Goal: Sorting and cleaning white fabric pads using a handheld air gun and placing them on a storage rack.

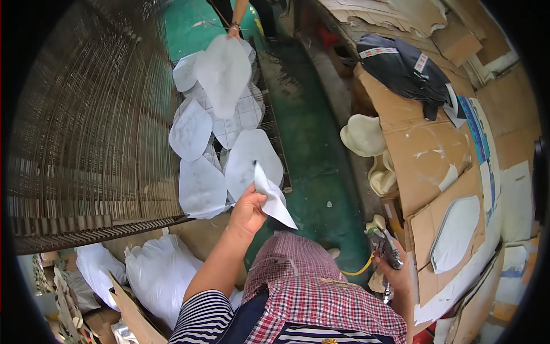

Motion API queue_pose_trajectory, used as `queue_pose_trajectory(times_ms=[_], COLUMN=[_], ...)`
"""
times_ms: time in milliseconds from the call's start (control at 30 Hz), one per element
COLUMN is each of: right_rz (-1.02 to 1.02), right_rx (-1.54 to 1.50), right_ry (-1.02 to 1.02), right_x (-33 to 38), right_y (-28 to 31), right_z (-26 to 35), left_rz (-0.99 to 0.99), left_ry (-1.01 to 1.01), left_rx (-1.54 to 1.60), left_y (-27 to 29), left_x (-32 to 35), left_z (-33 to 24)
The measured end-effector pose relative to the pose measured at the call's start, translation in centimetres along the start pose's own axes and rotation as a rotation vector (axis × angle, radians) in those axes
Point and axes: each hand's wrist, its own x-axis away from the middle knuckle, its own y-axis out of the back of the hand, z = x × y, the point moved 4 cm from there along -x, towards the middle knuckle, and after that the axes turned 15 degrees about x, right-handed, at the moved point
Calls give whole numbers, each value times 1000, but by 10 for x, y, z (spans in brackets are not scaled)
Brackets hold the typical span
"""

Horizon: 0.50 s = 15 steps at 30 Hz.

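A white cut fabric piece [274, 198] is pinched in the left hand [247, 211], held over the near end of a wire rack [274, 129] carrying more white pieces [201, 186]. The right hand [398, 274] is closed round a spray gun [382, 245], near right beside the cardboard-covered worktop [427, 155]. Another person's hand [233, 31] holds a piece at the rack's far end.

Single head view – looks steeply down, close over wire rack [269, 123].

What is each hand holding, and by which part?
The left hand pinches a white cut sheet at its lower edge. The right hand wraps the handle of a spray gun.
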Motion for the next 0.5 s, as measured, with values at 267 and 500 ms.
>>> queue_pose_trajectory(times_ms=[267,500], right_rz=[-26,-270], right_rx=[-40,-9], right_ry=[-12,23], right_x=[-9,10], right_y=[-22,13], right_z=[39,45], left_rz=[-76,218], left_ry=[-112,-7], left_rx=[82,-45], left_y=[-7,-56], left_x=[-3,-48], left_z=[-50,-40])
